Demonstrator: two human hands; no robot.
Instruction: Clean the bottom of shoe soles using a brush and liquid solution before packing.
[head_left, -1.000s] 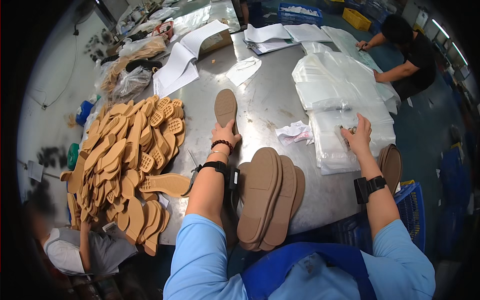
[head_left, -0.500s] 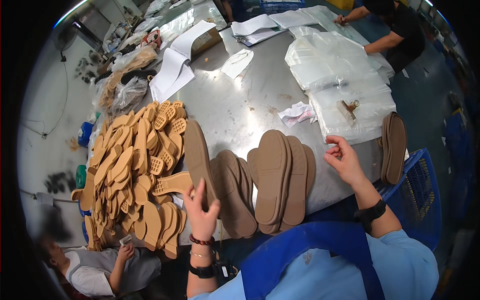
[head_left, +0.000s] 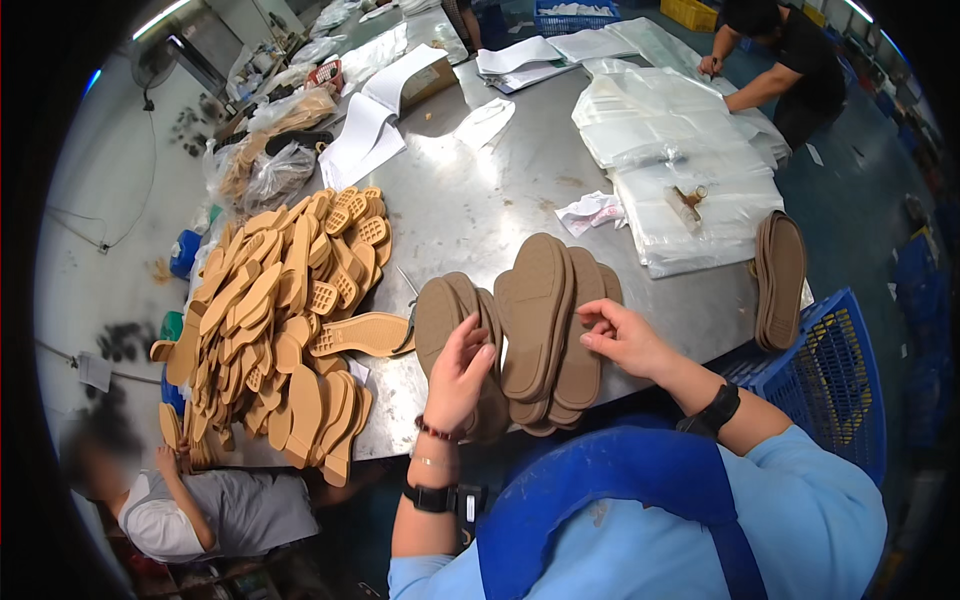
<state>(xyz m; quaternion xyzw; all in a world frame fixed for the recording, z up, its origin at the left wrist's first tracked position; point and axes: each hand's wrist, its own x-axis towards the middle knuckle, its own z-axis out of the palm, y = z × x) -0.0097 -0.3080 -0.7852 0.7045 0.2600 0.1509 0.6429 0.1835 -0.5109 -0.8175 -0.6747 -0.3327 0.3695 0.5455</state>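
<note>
Several brown shoe soles lie in two overlapping piles in front of me, a left sole pile [head_left: 436, 318] and a right sole pile [head_left: 533, 317]. My left hand [head_left: 460, 378] is over the near part of the left pile, fingers bent and thumb apart, with nothing seen in it. At the right side of the right pile, my right hand [head_left: 628, 342] has loosely curved fingers close to a sole's edge; whether they touch it I cannot tell. A large heap of tan soles [head_left: 255, 300], some with gridded undersides, is to the left.
Clear plastic bags [head_left: 680, 130] with a metal clip [head_left: 688, 208] lie at the right, papers [head_left: 362, 140] at the back. More brown soles [head_left: 780, 280] rest on the right edge above a blue crate [head_left: 835, 375]. One co-worker [head_left: 790, 75] leans in far right; another person [head_left: 215, 500] is near left.
The brown sole my left hand held upright is out of that hand, and the hand has moved right over the left pile. My right hand has come left and down to the right pile.
</note>
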